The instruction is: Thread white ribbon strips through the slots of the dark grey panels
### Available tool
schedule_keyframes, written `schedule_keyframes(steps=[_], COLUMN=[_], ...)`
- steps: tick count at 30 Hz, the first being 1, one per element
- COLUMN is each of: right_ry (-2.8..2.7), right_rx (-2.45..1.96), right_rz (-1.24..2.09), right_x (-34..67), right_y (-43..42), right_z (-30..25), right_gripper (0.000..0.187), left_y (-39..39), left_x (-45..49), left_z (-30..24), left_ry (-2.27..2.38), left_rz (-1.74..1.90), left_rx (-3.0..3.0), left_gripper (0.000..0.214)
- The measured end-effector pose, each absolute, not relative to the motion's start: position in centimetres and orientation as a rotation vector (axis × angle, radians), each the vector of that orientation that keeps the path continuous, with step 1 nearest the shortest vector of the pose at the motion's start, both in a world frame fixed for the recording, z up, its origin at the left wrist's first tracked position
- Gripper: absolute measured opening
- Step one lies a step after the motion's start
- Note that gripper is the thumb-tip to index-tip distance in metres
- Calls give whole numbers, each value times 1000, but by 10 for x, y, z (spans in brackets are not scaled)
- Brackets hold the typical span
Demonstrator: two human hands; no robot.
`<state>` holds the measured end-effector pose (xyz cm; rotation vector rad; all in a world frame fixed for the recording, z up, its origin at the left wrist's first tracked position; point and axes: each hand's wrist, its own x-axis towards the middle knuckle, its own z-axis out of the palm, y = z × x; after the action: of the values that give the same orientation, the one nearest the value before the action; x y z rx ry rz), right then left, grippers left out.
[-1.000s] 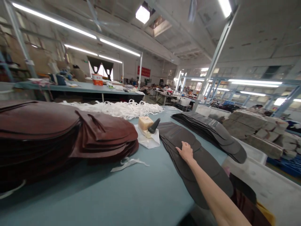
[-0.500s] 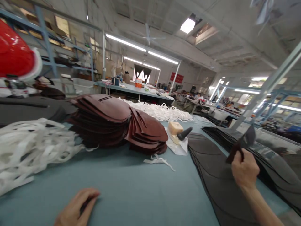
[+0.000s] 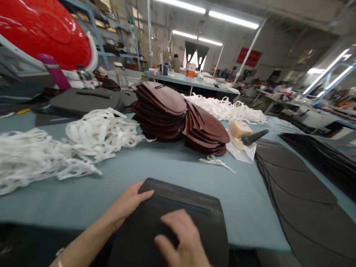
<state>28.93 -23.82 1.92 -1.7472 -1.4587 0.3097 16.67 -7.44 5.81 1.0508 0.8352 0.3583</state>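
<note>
A black leather-like panel (image 3: 189, 207) with rounded corners and a long slit-like strip near its top edge lies across the near side of the table, in front of me. My left hand (image 3: 136, 198) grips its upper left corner, thumb on top and the other fingers mostly hidden beneath. Over the middle of the panel hovers my right hand (image 3: 182, 235), fingers apart and slightly blurred; nothing shows in it, and whether it touches the surface I cannot tell.
Brown leather-like pieces (image 3: 167, 107) are stacked mid-table. White strips (image 3: 102, 133) lie left, with more white strips (image 3: 228, 107) behind. A yellowish block (image 3: 239, 129) sits by a dark tapered tool (image 3: 254, 137). Dark panels (image 3: 300, 181) spread rightward. A red shiny object (image 3: 52, 33) stands upper left.
My view has turned left and down. The right hand, earlier holding a dark piece above the right-hand panels, is now empty over the black panel. My left hand has taken hold of that panel.
</note>
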Motion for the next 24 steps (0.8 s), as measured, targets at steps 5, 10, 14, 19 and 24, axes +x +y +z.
schedule_keyframes(steps=[5,10,14,19,24], right_ry=[-1201,-1221,-942,-579,-408], right_rx=[-2120,-2316,-2135,-1445,-1241], right_rz=[5,34,415,1199,1324], right_x=[389,412,418,405,390], right_y=[-256,-259,-261,-270,-270], right_z=[24,12,36,64,65], right_gripper=[45,61,70,40,40], left_y=[-76,-84,-89,-94,-101], left_x=[146,141,134,124,111], left_z=[56,65,70,73,66], left_ry=[771,668,718,805,664], left_rz=[348,243,252,291,318], left_rx=[1038,903,754,588,519], left_gripper=[53,50,52,41,20])
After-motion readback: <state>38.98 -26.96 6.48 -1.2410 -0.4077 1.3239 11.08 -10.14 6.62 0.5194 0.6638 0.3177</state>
